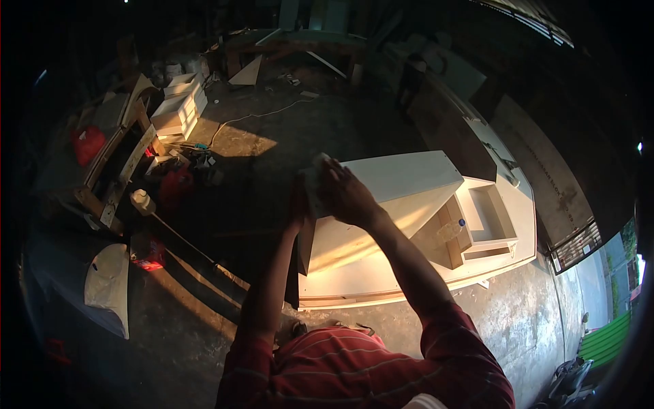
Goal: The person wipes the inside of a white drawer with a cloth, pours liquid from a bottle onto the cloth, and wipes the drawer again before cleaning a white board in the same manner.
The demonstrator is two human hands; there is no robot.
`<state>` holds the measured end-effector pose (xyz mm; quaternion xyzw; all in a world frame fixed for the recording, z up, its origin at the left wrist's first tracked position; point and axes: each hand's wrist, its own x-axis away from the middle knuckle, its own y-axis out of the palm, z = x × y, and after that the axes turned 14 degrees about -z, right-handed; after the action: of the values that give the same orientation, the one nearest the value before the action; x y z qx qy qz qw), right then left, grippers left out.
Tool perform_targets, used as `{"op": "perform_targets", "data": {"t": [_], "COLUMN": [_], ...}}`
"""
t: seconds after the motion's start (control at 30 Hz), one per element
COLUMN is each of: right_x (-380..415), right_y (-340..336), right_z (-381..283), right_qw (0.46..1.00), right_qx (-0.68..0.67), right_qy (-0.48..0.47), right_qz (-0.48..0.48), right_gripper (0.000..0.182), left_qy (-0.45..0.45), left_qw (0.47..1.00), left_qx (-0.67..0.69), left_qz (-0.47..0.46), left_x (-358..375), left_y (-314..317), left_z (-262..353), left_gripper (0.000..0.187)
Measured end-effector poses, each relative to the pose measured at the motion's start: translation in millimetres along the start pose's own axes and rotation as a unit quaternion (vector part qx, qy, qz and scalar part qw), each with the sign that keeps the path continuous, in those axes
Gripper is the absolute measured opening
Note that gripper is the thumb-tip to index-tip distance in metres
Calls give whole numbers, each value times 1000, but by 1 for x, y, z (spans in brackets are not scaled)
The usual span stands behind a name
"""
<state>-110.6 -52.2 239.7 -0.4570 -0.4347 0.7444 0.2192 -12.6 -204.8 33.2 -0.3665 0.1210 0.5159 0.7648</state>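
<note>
A long pale wooden cabinet box (pixel 402 176) lies on the light work table (pixel 368 290) in front of me. My right hand (pixel 344 193) is over the box's left end, its fingers bent around a small pale piece (pixel 320 159) that I cannot make out. In deep shadow, my left hand (pixel 298 202) is at the box's left end face; its fingers do not show clearly. Right of the box sits an open wooden drawer (pixel 507 225). A clear plastic bottle with a blue cap (pixel 449 230) is beside the drawer.
White drawer boxes (pixel 178 112) stand at the far left near a wooden bench (pixel 126 174). A red box (pixel 148 253) and a long stick (pixel 184 238) are on the floor to my left. A cord (pixel 252 116) crosses the floor. Large boards (pixel 545 163) lean at right.
</note>
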Motion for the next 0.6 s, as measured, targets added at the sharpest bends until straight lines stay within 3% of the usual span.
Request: {"op": "perform_targets", "data": {"t": [0.03,0.07,0.13,0.2,0.23,0.27,0.3,0.33,0.37,0.43,0.47,0.5,0.53,0.57,0.6], "right_x": [-9,-6,-2,24,40,59,80,99,116,138,154,165,140,149,161], "right_y": [1,4,10,-18,-26,-20,-34,-46,-59,-94,-90,-83,-108,-92,-66], "right_z": [-12,-6,10,42,71,116,146,174,203,225,247,261,229,235,248], "right_qw": [994,994,991,993,990,978,971,954,939,895,872,843,746,744,903], "right_qx": [-106,-112,-98,21,68,52,50,19,107,-129,-181,-230,-359,-360,-107], "right_qy": [-1,-3,-77,-83,-69,-65,-12,86,75,315,362,409,520,519,339], "right_qz": [-22,-19,-41,-75,-102,-190,-231,-285,-318,-288,-275,-262,-209,-219,-240], "right_gripper": [43,43,45,46,50,49,50,54,55,55,55,55,52,52,52], "left_qy": [-6,-22,-50,-74,-82,-119,-154,-124,-131,-137,-143,-154,-168,-176,-187], "left_qw": [1000,996,982,971,971,955,933,902,902,837,835,870,898,896,882], "left_qx": [26,79,177,222,218,272,324,413,411,529,530,467,400,401,427], "left_qz": [14,21,43,52,55,7,-39,-31,-21,-41,-28,22,67,72,62], "left_x": [6,4,8,5,6,7,7,9,7,1,-1,-3,0,3,1], "left_y": [-9,-23,-54,-69,-66,-64,-63,-68,-72,-80,-80,-77,-75,-76,-80], "left_z": [17,45,109,141,121,84,64,74,82,94,101,109,116,126,135], "left_gripper": [44,44,42,40,40,40,42,45,45,44,44,43,43,43,42]}}
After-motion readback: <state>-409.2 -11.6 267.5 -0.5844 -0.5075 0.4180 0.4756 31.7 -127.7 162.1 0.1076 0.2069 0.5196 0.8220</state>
